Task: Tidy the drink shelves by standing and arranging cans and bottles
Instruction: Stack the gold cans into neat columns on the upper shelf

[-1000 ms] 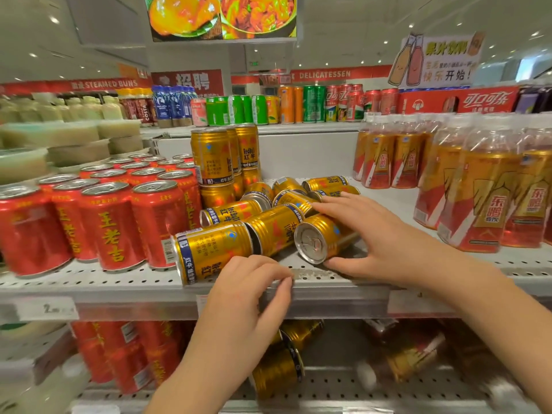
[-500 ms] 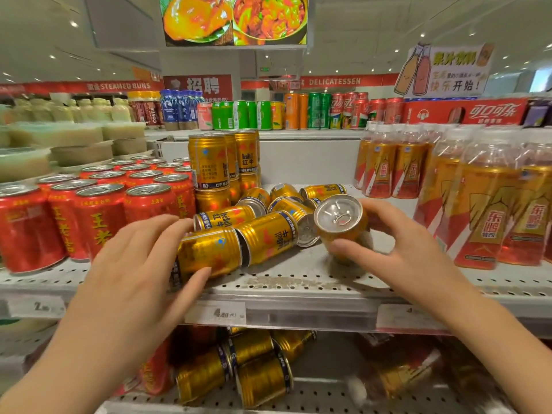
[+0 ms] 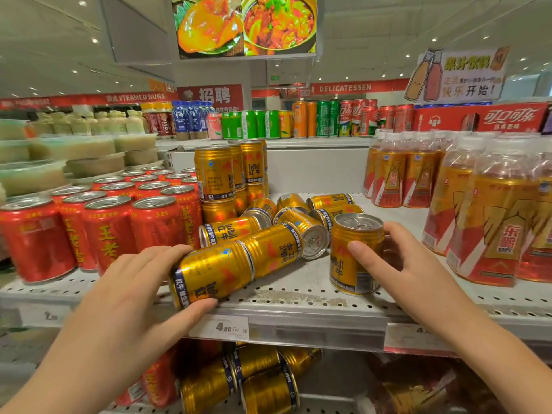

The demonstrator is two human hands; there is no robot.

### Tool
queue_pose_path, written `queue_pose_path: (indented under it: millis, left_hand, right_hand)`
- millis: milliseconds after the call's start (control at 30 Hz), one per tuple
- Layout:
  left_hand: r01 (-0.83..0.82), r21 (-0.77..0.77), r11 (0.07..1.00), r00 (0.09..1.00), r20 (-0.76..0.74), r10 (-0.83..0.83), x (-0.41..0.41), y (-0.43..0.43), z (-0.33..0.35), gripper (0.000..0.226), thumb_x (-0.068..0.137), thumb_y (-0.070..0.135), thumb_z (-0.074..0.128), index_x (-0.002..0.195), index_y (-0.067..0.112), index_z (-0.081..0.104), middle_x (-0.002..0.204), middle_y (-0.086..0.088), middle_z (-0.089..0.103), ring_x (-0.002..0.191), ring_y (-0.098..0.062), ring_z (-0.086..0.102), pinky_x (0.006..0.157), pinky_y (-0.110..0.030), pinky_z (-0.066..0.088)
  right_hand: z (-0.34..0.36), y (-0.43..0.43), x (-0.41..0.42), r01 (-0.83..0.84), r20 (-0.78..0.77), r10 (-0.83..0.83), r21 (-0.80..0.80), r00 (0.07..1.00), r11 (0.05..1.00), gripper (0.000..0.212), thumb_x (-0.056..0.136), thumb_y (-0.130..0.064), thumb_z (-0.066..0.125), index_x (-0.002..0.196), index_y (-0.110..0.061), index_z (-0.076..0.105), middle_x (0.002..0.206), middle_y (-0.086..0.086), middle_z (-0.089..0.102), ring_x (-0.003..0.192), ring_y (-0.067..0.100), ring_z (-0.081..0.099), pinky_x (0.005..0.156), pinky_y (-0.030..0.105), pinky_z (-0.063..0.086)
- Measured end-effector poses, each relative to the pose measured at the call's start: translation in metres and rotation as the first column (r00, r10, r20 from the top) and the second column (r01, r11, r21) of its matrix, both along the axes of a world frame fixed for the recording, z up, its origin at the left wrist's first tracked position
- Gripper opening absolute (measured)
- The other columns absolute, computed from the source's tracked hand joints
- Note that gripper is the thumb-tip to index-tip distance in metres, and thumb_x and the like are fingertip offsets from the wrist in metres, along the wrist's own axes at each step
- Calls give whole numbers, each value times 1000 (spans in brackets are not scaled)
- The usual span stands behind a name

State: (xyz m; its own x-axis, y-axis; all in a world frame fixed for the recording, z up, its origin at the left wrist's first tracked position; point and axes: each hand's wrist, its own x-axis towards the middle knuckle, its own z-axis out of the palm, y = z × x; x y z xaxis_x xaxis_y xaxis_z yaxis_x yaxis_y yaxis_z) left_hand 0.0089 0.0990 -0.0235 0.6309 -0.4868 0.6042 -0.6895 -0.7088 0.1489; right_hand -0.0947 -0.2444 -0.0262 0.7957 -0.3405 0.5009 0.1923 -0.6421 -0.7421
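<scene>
right hand [image 3: 418,273] grips an upright gold can [image 3: 355,252] to steady it on the shelf [image 3: 298,297]; left hand [image 3: 131,297] fingers close around a fallen can [image 3: 212,271], probably to stand it.

Supermarket drinks aisle. Perforated shelf [image 3: 298,297] with price tag [image 3: 228,328]; ranks of red cans [image 3: 107,234]; overhead "DELICATESSEN" sign [image 3: 343,88]; Coca-Cola cartons [image 3: 490,118].

bright ceiling spotlights [image 3: 95,40], glare on gold cans [image 3: 213,271], wide-angle bending at edges, blurred lower shelf.
</scene>
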Motion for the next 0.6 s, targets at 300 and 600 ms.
queue_pose_path:
  millis: [300,600]
  left_hand:
    - [86,-275,957,984,-130,-126,-11,-7,-4,55,77,75,67,121,45,56,118,26,55,108,11,55,83,-24,48]
    - [104,-22,994,964,-245,-106,-4,-3,17,58,68,84,57,114,54,37,105,26,57,97,6,56,74,-26,51]
  right_hand:
    - [-1,3,-1,9,-16,-9,-25,1000,1000,53,73,-92,47,113,-58,48,108,-40,60,97,-16,60,72,16,49]
    - [0,5,-2,24,-14,-25,-42,1000,999,55,74,-91,47,116,-54,50,109,-35,63,97,-12,62,74,21,51]
